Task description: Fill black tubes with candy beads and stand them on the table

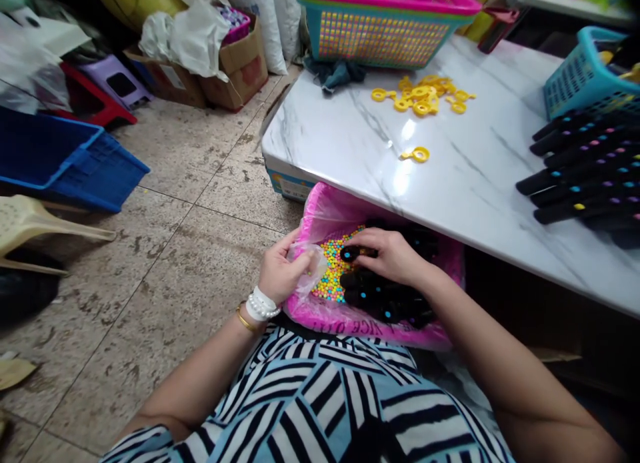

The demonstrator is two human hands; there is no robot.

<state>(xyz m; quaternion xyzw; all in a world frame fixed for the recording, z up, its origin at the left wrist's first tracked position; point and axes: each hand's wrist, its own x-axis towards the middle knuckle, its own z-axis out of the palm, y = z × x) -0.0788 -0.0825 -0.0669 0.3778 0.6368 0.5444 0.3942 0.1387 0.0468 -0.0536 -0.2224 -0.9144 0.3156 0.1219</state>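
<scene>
Striped cloth point(320, 399) nearest — left fingers point(301, 265) pinching crinkled plastic point(317, 265), right fingers point(369, 239) gripping a rounded black tube point(349, 253).

"What colours have you got there?"

"My basin point(325, 324) is bright pink with dark lettering. Its beads point(333, 269) mix yellow, pink and blue, and the tube point(353, 253) in my right grip point(393, 255) is black with a blue dot."

"And what you're wearing?"

"My light blue top point(320, 383) has black and white stripes set at all angles. My beaded bracelet point(264, 309) is white, my bangle point(245, 318) gold."

"The surface point(320, 129)?"

"White, veined grey like marble. Those ringed pieces point(425, 97) on it are yellow."
</scene>
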